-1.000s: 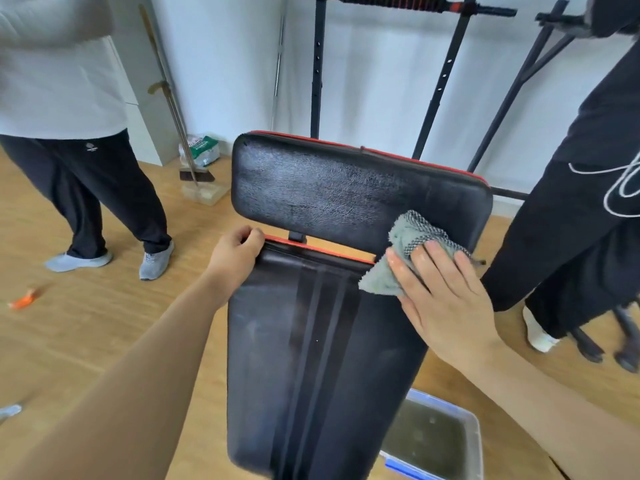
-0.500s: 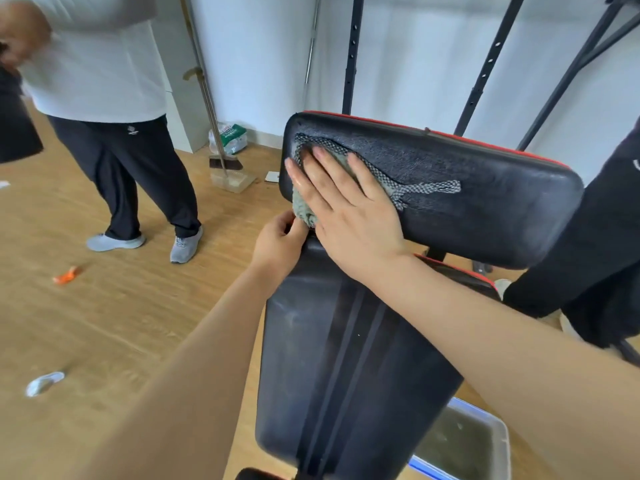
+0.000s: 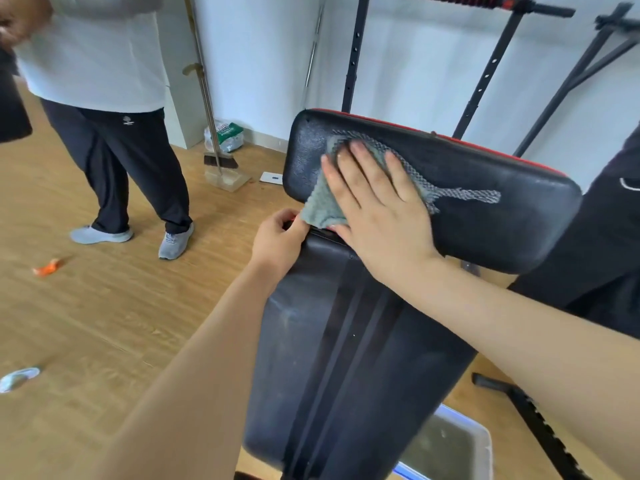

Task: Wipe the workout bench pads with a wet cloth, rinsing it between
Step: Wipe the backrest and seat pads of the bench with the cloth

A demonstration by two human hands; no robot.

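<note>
right hand [image 3: 377, 206]: fingers straight, spread, pressing cloth [image 3: 319, 206] flat on far upper pad [image 3: 485, 168], left part, for full contact | left hand [image 3: 277, 240]: fingers curled on far-left corner of lower pad [image 3: 346, 341], likely steadying | rinse tub [image 3: 450, 445] near right

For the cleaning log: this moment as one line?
step: wipe upper pad | right hand: pressed flat on cloth | left hand: grips lower pad top corner | tub: on floor

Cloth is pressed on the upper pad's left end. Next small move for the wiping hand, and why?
Probably sweep the right hand and cloth rightward along the upper pad: its right stretch lies beyond the cloth, and the left hand grips the top edge of the lower pad.
</note>
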